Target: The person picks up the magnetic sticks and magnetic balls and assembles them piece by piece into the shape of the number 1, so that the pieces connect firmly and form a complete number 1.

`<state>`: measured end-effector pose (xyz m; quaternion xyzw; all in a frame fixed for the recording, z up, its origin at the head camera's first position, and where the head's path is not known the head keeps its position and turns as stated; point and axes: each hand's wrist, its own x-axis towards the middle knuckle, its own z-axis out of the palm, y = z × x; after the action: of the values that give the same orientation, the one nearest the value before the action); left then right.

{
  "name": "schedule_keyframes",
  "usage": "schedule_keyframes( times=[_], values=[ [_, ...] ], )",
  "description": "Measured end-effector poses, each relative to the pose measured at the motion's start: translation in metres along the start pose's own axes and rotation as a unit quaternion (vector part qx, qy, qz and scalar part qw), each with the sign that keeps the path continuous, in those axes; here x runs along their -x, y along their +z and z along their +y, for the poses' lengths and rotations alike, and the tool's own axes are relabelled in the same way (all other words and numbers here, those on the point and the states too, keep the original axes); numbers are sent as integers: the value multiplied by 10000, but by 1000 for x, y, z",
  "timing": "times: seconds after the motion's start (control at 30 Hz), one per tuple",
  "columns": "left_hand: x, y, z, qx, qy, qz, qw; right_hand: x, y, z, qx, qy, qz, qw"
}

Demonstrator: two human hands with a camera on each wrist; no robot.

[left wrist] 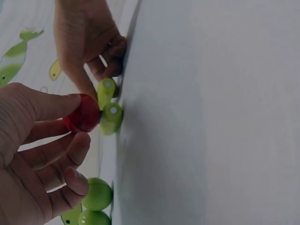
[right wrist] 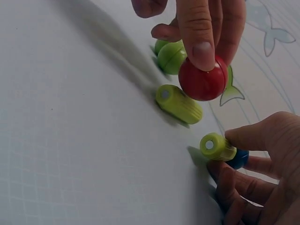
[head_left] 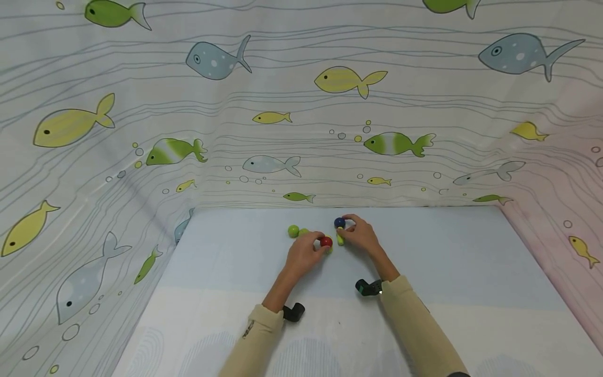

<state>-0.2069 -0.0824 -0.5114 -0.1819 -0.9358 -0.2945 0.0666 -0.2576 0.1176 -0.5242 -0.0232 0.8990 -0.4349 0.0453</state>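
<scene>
My left hand [head_left: 303,255] pinches a shiny red ball [right wrist: 204,79] between thumb and fingers. Just below the ball, a short yellow-green rod [right wrist: 180,105] with a pale round end lies on the table. My right hand [head_left: 361,234] has its thumb and fingers around a second yellow-green rod [right wrist: 218,146]. At the far end of that rod is a dark blue ball [head_left: 339,223], partly hidden by the rod in the right wrist view. In the left wrist view the red ball [left wrist: 83,114] overlaps the edge of the nearer rod [left wrist: 111,119].
To the left of my left hand, green balls [head_left: 293,231] sit on the pale table [head_left: 424,251]. A fabric wall printed with fish [head_left: 268,165] rises behind the table, with more at both sides. Black wrist cameras [head_left: 294,312] hang from both forearms.
</scene>
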Motion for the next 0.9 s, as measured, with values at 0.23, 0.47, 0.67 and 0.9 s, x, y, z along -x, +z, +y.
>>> schedule_keyframes(
  times=[0.23,0.47,0.67,0.9],
  values=[
    [1,8,9,-133,164,-102,9997,-1,1,1,19,44,17,10000],
    [0,14,16,-246,254,-256,9990,0,0,1,3,-50,33,10000],
    [0,18,21,-352,334,-308,9983,2,-1,0,-47,-138,-14,9999],
    [0,20,24,-460,326,-327,9979,1,-1,0,-53,-103,-37,9999]
  ],
)
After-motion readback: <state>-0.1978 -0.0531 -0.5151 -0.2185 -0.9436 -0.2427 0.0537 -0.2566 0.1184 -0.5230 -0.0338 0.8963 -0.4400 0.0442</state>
